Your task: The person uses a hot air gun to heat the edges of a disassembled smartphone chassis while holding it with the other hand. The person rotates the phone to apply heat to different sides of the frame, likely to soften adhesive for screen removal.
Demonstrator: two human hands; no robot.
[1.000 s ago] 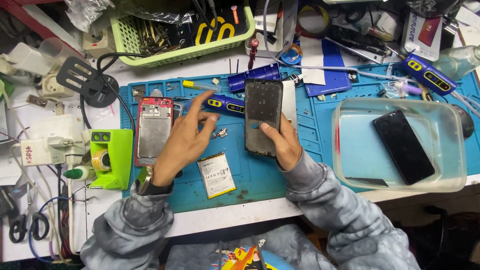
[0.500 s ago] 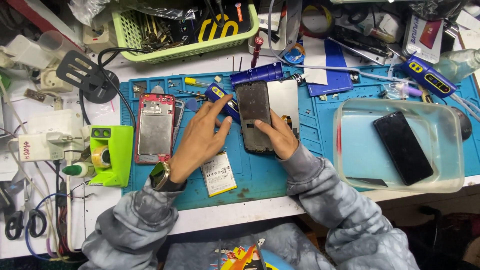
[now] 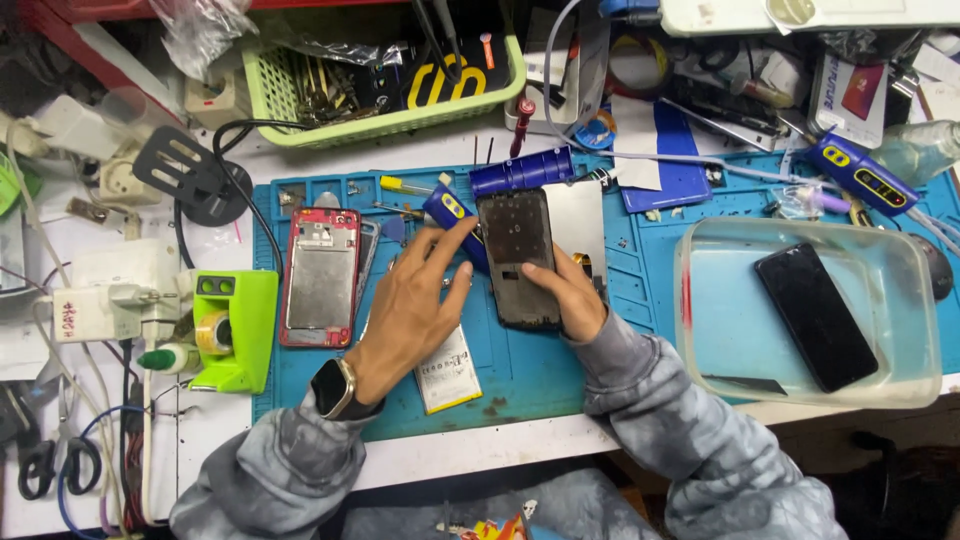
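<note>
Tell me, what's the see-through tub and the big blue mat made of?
The tub looks like clear plastic: its walls are glossy and cloudy, and a black phone shows through them. The blue mat looks like soft rubber or silicone: dull, not shiny, with little moulded pockets along its top edge.

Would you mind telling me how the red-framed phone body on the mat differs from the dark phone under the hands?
The red-framed phone body lies untouched; the dark phone is held by the right hand and touched by the left hand. The first shows a silvery plate inside a red rim; the second is black throughout. Both lie lengthwise on the blue mat.
</note>
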